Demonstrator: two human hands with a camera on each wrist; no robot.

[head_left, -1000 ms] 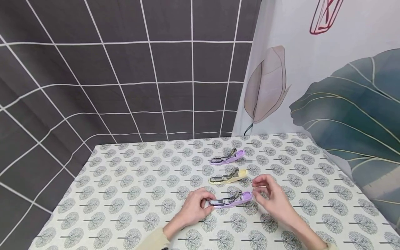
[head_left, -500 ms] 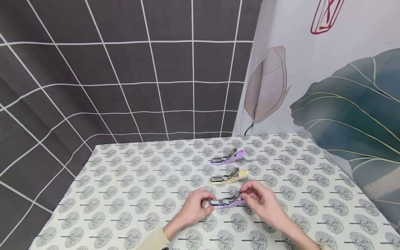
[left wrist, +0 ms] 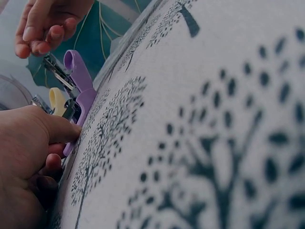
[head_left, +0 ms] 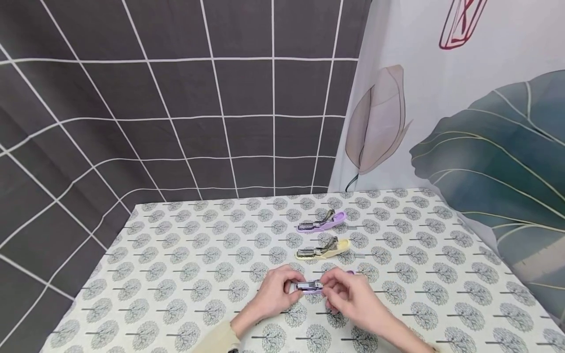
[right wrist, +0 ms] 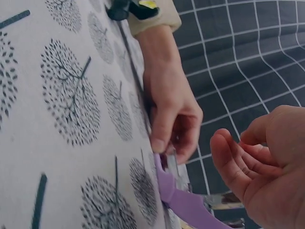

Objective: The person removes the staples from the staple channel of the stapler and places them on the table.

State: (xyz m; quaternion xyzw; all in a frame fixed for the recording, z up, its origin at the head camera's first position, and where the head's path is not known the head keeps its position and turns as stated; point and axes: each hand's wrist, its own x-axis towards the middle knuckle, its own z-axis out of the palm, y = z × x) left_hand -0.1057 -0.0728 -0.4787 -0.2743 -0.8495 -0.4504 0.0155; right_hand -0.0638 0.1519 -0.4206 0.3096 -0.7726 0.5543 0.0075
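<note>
In the head view my left hand (head_left: 278, 289) holds the front end of the nearest purple stapler (head_left: 313, 292) low at the cloth, finger and thumb around it. Its metal rail (head_left: 310, 285) shows between the hands, and most of its rear half is hidden behind my right hand (head_left: 348, 296). The right fingers are curled, with thumb and index tips at the stapler's metal part. In the left wrist view, the right hand (left wrist: 45, 26) has a tiny glint at its fingertips, too small to identify. The purple stapler (left wrist: 86, 98) stands with its metal lever raised there.
Behind lie a yellow stapler (head_left: 340, 246) and another purple stapler (head_left: 337, 219), both with metal parts lifted. A small grey strip (head_left: 359, 255) lies right of the yellow one, another grey strip (head_left: 351, 227) beside the far one. A tree-print cloth (head_left: 176, 284) covers the table.
My right hand has moved left, from beside the stapler's rear end, past its raised lever, to the rail near my left hand. The left hand keeps its hold; the other staplers stay put.
</note>
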